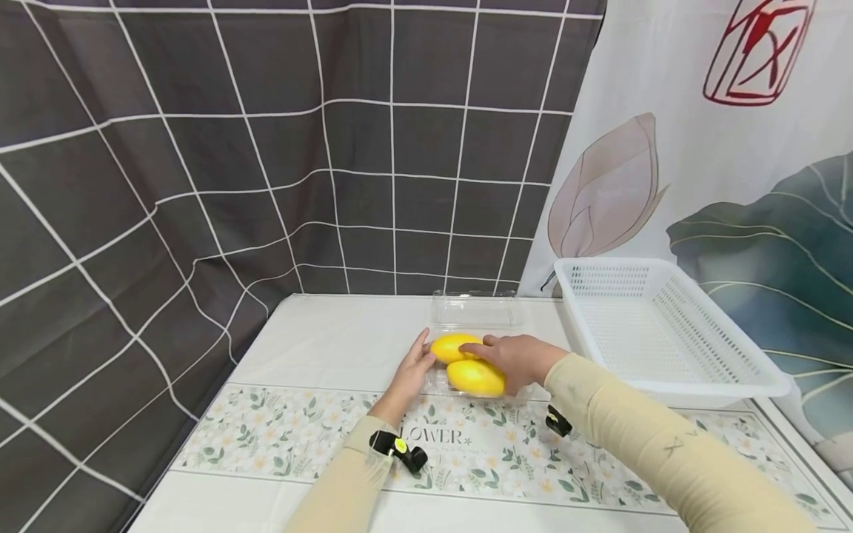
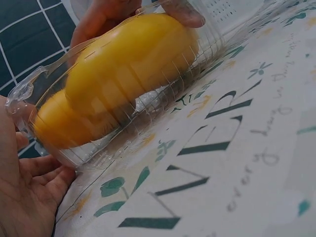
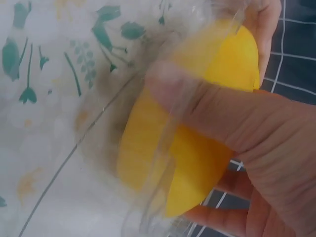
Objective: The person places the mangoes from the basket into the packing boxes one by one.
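Two smooth yellow oval fruits lie side by side in a clear plastic box (image 2: 163,91) on the table. My right hand (image 1: 516,359) reaches in from the right and grips the near fruit (image 1: 476,378), with the thumb across its side in the right wrist view. One of its fingers lies over the far fruit (image 1: 448,348). At the box's left end, my left hand (image 1: 411,370) touches the plastic with loosely bent fingers (image 2: 54,175). The box's clear lid (image 1: 476,309) lies folded back behind the fruits. Plastic and fingers partly hide both fruits.
A white slotted plastic basket (image 1: 700,389) stands to the right of the box. Under the hands, a printed floral band runs across the white tablecloth (image 1: 320,333). A dark grid curtain (image 1: 426,200) hangs behind the table and on its left.
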The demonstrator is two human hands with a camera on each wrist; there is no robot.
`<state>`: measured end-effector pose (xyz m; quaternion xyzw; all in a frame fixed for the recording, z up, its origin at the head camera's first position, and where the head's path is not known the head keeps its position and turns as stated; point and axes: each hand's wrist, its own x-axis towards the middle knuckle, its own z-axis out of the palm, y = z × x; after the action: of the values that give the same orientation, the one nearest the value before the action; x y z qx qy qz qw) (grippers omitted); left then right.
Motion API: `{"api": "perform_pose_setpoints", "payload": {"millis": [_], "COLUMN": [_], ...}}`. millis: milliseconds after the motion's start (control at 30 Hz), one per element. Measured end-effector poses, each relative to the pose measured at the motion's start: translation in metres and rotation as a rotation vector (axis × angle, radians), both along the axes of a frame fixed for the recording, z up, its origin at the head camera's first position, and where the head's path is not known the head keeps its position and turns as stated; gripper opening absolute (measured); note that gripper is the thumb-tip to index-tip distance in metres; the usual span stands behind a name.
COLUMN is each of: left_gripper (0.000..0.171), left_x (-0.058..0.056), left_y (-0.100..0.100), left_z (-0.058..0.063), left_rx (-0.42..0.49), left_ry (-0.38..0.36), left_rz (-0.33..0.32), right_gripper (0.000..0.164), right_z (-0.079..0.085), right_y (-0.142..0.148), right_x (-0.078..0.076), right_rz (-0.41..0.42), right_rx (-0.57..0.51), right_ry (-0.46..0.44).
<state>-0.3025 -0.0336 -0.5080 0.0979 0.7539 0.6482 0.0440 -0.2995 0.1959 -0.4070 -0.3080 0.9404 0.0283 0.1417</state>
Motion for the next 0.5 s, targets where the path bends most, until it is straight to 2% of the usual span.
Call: {"api": "perform_pose_setpoints", "payload": {"millis": [100,300,500], "left_gripper": [0.060,0.060,0.059], "left_x": [0.0006,-0.0001,-0.0007], "left_y": [-0.0004,-0.0009,-0.0008], "left_z": [0.0000,-0.0024,-0.0034], "left_rx": [0.004,0.006,0.000], "left_ry": [-0.001,-0.011,-0.007], "left_rz": [0.004,0.003,0.000], "right_gripper": [0.111,0.119,0.120], "right_z": [0.0007,0.0016,0.0039], "right_y": [0.0027,0.0061,-0.0020], "right_x": [-0.0022,-0.0048,-0.0025], "right_rz": [-0.003,-0.066,-0.091], "right_rx": [-0.002,-0.035,0.002], "right_ry": [-0.024,-0.109,-0.124]}}
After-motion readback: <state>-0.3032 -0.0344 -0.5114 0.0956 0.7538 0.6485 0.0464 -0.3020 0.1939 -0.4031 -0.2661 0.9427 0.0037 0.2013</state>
